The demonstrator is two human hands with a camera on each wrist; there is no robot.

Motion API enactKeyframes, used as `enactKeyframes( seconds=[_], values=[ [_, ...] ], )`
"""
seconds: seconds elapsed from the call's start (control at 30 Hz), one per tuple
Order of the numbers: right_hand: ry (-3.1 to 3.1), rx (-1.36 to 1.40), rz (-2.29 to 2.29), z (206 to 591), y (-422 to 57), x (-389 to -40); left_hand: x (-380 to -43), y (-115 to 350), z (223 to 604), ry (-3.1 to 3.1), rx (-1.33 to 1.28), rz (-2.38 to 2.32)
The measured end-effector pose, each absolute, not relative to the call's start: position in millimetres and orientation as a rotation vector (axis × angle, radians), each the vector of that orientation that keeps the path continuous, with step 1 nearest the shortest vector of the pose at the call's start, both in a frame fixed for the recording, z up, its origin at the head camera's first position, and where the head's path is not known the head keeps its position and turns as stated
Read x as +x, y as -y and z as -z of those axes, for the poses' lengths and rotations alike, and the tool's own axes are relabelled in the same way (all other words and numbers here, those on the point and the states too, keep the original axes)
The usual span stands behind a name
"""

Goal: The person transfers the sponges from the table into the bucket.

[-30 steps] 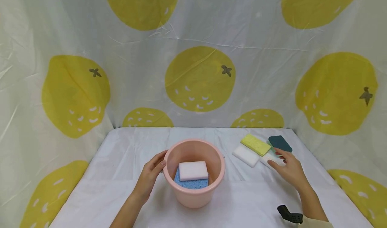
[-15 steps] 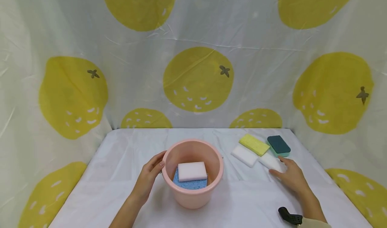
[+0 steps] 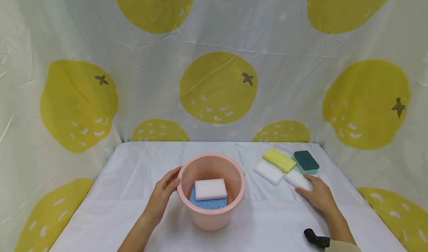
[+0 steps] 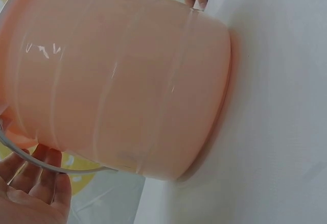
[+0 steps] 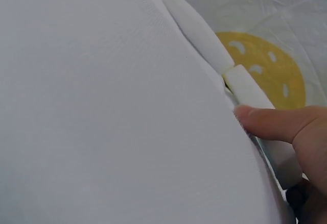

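My left hand [image 3: 162,194] holds the rim of a pink bucket [image 3: 210,220] at its left side. In the left wrist view its fingers [image 4: 33,175] lie beside the bucket's grey handle [image 4: 82,171]. Inside the bucket, a white melamine sponge [image 3: 210,189] rests on a speckled blue sponge [image 3: 208,203]. At the right, my right hand [image 3: 319,194] grips a white sponge [image 3: 295,178] lying on the cloth, thumb along its near side and fingers by its right end. The right wrist view shows the thumb [image 5: 265,122] against that white sponge [image 5: 250,87].
A yellow sponge [image 3: 279,160] and another white sponge [image 3: 268,172] lie just left of the gripped one. Behind it sits a green sponge with a dark scouring top [image 3: 305,160]. White cloth [image 3: 150,162] covers the table; a lemon-print curtain [image 3: 150,77] encloses the back and sides.
My right hand has drawn back from the dark-topped green sponge, then closed in on the white sponge. The left hand keeps its hold on the bucket.
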State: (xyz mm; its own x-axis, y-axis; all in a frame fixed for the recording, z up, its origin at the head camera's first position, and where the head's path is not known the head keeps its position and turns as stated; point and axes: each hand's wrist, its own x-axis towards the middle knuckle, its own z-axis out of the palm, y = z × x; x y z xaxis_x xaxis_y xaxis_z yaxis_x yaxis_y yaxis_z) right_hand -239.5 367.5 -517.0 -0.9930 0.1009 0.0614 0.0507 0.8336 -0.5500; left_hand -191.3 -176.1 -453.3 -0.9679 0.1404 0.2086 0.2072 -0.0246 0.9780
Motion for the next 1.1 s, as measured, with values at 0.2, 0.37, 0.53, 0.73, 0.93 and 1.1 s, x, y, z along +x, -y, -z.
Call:
enactKeyframes(
  seconds=[0.2,0.37,0.53,0.73,0.93,1.1],
  values=[
    [2.888,-0.158,-0.908,514.0,-367.3,-237.3,-192.5,175.9,452.2,2.175,-0.402,2.172],
    [2.884,-0.159,-0.908,513.2,-367.6,-237.3,-192.3,175.8,452.1,2.179,-0.400,2.164],
    [2.853,-0.134,-0.914,511.0,-366.7,-235.4,-192.2,175.3,452.9,2.178,-0.389,2.167],
    [2.755,-0.054,-0.919,498.5,-362.6,-230.3,-191.0,175.3,454.0,2.179,-0.378,2.171],
    [2.701,-0.024,-0.958,486.2,-355.7,-228.7,-191.2,175.6,454.6,2.170,-0.385,2.172],
    [2.713,-0.053,-1.029,477.7,-348.6,-228.0,-190.5,176.7,455.4,2.167,-0.373,2.177]
  ],
)
